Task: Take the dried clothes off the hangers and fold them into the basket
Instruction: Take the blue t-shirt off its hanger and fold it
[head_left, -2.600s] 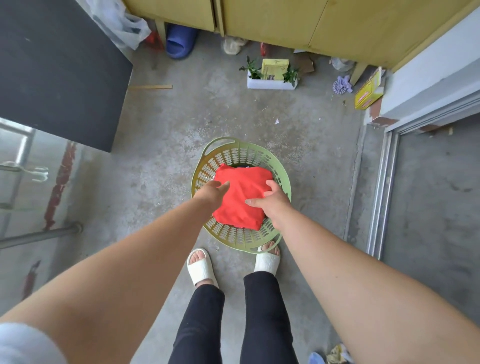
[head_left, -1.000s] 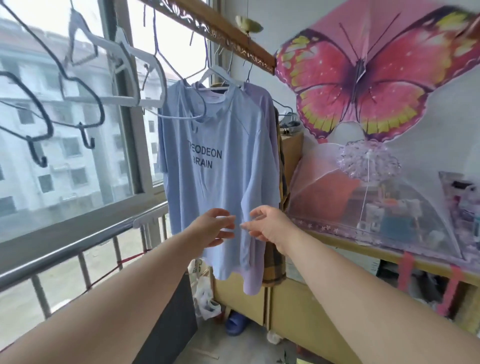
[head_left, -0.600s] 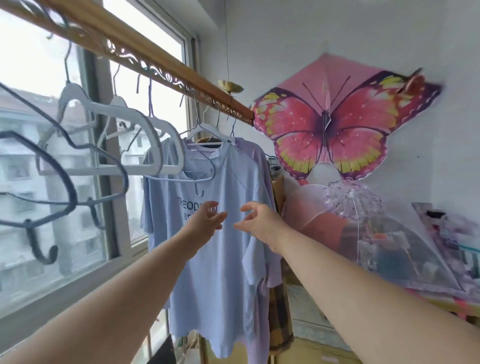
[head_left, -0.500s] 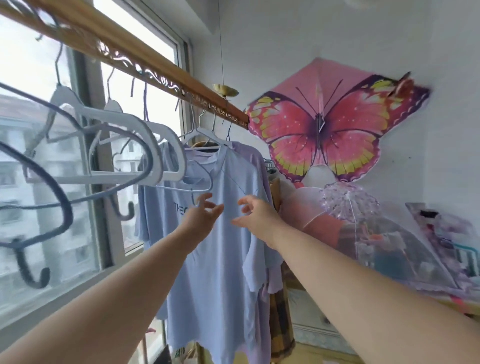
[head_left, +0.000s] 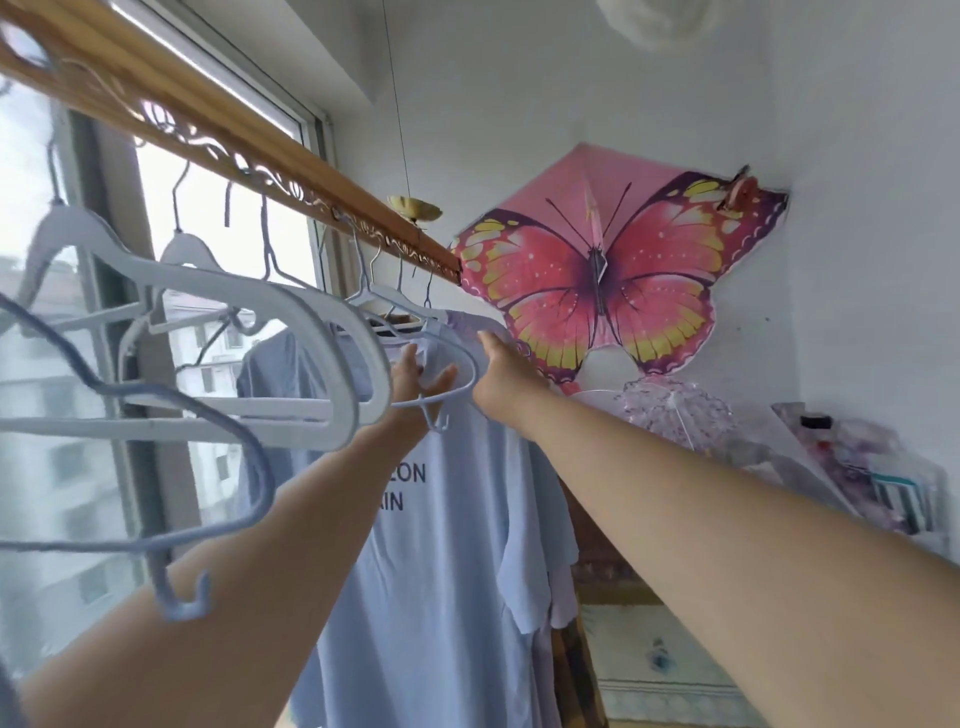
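Pale blue T-shirt (head_left: 447, 545) on hanger (head_left: 387, 306), hanging just below fingertips. Left hand (head_left: 415, 382) spread wide at collar; right hand (head_left: 501, 376) at shoulder seam, grip unclear. Likely light, limp, non-slippery: best taken at collar or shoulders.

Both bare arms outstretched upward, left hand (head_left: 418, 376) and right hand (head_left: 498, 376) open-fingered.

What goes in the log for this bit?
step: reach for hanging pale blue T-shirt | left hand: open, at collar | right hand: at shoulder, grip unclear | shirt on hanger
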